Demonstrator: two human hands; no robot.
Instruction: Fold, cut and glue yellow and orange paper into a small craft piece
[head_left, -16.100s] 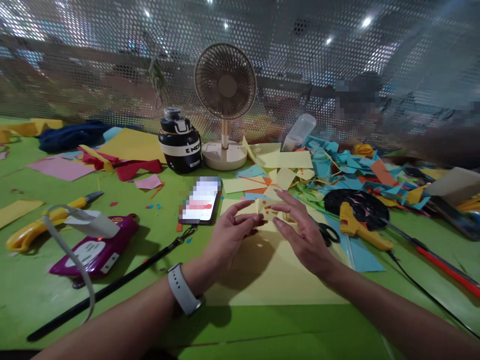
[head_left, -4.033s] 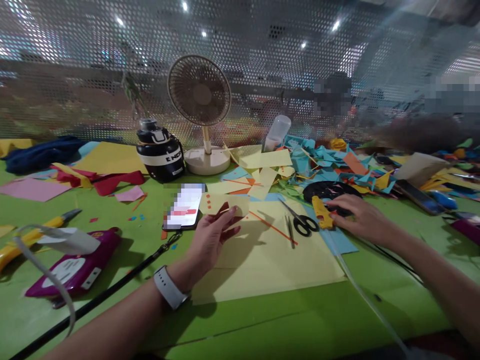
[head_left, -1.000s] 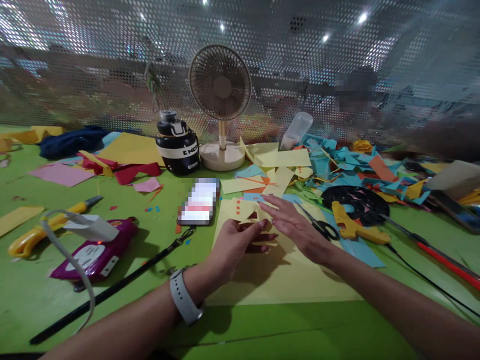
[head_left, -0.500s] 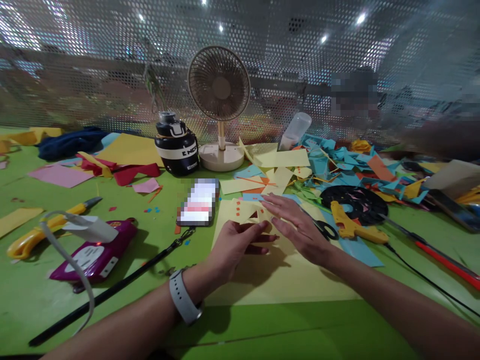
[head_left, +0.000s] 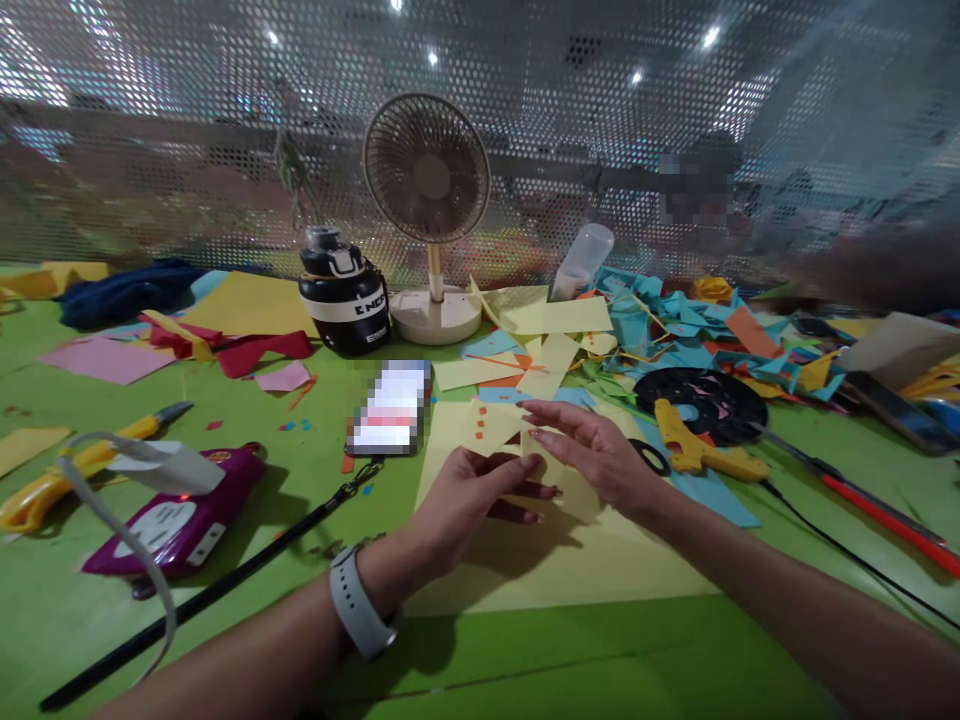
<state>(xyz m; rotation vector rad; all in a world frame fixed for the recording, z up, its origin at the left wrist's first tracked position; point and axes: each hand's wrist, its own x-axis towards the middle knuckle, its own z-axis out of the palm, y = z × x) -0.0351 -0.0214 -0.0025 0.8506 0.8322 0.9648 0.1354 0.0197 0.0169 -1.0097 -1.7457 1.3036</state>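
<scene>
The fan (head_left: 435,315) stands right of the bottle (head_left: 345,305).

The small card (head_left: 499,422) looks pale yellow with orange squares (head_left: 480,423).

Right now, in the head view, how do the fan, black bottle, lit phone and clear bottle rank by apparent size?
Largest to smallest, as they look:
1. Fan
2. Black bottle
3. Lit phone
4. Clear bottle
</scene>
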